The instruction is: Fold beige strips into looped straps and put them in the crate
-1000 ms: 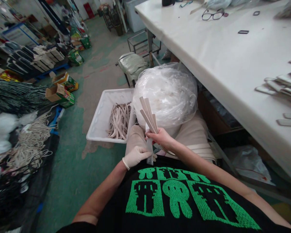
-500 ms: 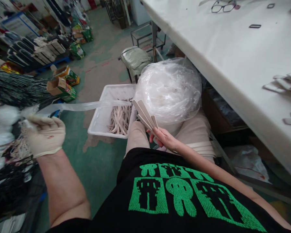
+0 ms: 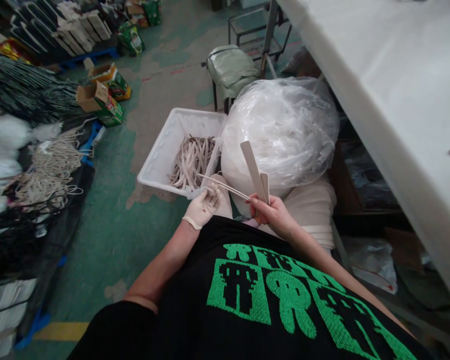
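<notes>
My gloved left hand (image 3: 203, 207) is just beyond my lap at the near rim of a white plastic bin (image 3: 153, 150). Its fingers are curled around a translucent plastic strip (image 3: 195, 192), part of which hangs at the bin's edge. Several flat beige strips (image 3: 252, 162) stand fanned out in my bare right hand (image 3: 268, 210), its fingers closed around their lower ends. Two of them, seen edge-on, point left toward my left fingertips; whether they touch is hard to make out. A loose heap of beige strips (image 3: 191, 162) lies inside the bin.
Beyond my lap bulges a large clear plastic bag (image 3: 281, 132) with white contents. A white-topped table (image 3: 382, 75) runs along the right. A stool with a green cushion (image 3: 232, 70) stands ahead. Cord bundles (image 3: 52, 170) and opened cartons (image 3: 101, 102) lie left.
My left hand has swung from the far left back toward my right hand, and the stretched translucent strip has gone slack. The beige strips in my right hand have tilted and spread apart.
</notes>
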The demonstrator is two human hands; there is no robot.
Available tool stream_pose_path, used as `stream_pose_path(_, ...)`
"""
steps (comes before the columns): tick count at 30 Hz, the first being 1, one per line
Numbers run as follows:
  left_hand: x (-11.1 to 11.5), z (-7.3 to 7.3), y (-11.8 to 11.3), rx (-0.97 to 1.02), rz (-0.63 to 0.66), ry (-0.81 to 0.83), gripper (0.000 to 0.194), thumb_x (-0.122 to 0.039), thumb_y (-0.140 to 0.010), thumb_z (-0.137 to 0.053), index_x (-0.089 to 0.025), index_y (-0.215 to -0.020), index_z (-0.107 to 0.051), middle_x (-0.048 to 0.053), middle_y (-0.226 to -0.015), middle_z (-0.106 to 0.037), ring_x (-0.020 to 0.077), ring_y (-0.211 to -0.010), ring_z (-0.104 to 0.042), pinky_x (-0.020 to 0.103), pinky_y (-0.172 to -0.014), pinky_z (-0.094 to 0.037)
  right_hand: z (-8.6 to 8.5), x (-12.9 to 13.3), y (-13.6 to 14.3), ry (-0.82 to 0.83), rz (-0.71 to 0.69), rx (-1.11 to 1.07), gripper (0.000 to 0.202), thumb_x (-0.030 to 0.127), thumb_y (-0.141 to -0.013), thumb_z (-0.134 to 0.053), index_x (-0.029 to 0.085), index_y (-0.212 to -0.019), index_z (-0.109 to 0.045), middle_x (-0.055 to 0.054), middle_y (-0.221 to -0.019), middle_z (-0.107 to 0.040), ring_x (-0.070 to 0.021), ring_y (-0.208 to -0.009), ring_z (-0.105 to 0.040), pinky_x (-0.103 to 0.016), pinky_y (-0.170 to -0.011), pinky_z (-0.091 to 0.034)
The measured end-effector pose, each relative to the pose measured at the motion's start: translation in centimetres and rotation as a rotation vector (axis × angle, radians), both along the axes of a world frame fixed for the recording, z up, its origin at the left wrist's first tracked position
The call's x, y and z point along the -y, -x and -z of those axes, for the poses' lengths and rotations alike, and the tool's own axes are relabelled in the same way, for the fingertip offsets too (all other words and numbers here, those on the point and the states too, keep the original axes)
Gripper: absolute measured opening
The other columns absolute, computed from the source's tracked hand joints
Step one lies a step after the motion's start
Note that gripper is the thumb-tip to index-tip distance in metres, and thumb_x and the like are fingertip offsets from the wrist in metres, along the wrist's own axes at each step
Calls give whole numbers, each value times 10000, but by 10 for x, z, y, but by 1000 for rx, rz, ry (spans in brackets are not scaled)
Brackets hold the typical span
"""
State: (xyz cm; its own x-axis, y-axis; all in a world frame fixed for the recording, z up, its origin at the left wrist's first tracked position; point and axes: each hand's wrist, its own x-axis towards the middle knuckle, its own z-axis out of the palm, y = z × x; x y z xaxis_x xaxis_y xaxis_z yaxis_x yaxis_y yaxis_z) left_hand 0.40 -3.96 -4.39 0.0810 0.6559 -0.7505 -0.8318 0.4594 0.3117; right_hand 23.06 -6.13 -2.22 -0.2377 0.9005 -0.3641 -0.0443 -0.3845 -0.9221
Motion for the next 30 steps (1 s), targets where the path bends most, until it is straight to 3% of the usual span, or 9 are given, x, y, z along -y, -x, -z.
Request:
stream_pose_path(3, 7, 3, -4, 27, -14, 40, 285, -208, -1015, -494, -141, -812, -682, 17, -674, -711, 115, -617, -687, 272, -707, -573, 3, 0, 1, 8, -2, -32, 420, 587, -825, -653, 168, -796, -644, 19, -598, -582, -55, -388, -347, -217, -372, -277)
stream_pose_path(7, 10, 8, -8, 6, -62, 55, 333, -245, -999, -543, -146, -691, -623, -13, -560, -634, 98, -520, -621, 262, -665, -560, 6, 1, 3, 29, 15, -41, 410, 575, -782, -707, 174, -787, -621, 32, -571, -568, -51, -371, -331, -219, -364, -265)
stream_pose_path(14, 6, 6, -4, -31, -72, -14, 232, -111, -985, -500, -157, -848, -681, 4, -674, -699, 104, -626, -664, 270, -774, -568, 5, 3, 0, 52, 15, 12, 428, 546, -706, -772, 163, -849, -645, 38, -580, -552, -63, -407, -360, -210, -359, -253)
stream_pose_path(23, 6, 6, -1, -41, -120, -45, 208, -188, -901, -692, -153, -710, -619, -39, -592, -613, 71, -545, -599, 216, -662, -539, -3, 3, 1, 24, -8, 65, 358, 502, -733, -741, 177, -792, -603, 37, -581, -562, -56, -390, -342, -213, -357, -259)
stream_pose_path(30, 4, 11, -6, -94, -152, -55, 61, -191, -931, -648, -175, -907, -702, 14, -834, -749, 117, -759, -700, 252, -810, -549, -3, 1, 7, 26, -72, 125, 381, 547, -763, -696, 187, -737, -572, 21, -580, -571, -72, -392, -390, -212, -357, -268)
